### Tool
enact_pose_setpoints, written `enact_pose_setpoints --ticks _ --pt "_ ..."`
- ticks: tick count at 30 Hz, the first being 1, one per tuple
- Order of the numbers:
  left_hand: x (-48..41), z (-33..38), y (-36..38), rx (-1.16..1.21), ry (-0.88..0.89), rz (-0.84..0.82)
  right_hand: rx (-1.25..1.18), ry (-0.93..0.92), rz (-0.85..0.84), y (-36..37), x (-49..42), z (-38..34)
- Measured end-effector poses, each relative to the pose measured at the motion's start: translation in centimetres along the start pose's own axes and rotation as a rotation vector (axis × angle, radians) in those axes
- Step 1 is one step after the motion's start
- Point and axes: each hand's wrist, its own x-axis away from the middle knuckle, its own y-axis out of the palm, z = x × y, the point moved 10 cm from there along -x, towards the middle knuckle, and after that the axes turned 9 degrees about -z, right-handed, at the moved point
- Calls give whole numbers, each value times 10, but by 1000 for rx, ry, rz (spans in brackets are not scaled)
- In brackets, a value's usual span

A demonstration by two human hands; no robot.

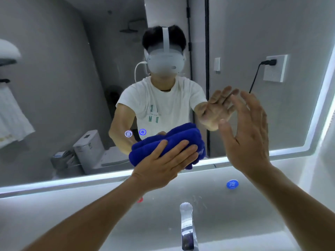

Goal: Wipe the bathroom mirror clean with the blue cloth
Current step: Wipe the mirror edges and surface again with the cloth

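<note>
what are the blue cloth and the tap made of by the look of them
Blue cloth: probably terry or microfibre, matte; it shows a fuzzy pile and soft thick folds. Tap: seemingly polished chrome-plated metal; its glossy surface shows bright reflections.

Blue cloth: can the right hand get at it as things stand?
Probably yes. The right hand is open, holds nothing and hangs just right of the blue cloth; the left hand covers only part of it.

A white character "冷" is carried by a round blue sticker (232,184) at one o'clock from the chrome tap (186,227), a white wavy-line symbol (128,134) and a blue sun-like symbol (142,132) are lit on the light-edged glass bathroom mirror (54,87) at eleven o'clock, and green letters (154,119) on the reflected white T-shirt (163,98) cannot be read.
</note>
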Motion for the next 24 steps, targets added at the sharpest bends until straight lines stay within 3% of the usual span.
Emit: enact_pose_setpoints --ticks 15,24 --pt "121 -69 10 -93 107 -115 -15 -9 -85 49 39 -59" --pt "92 -52 6 -55 17 -94 -33 0 -73 37 44 -30"
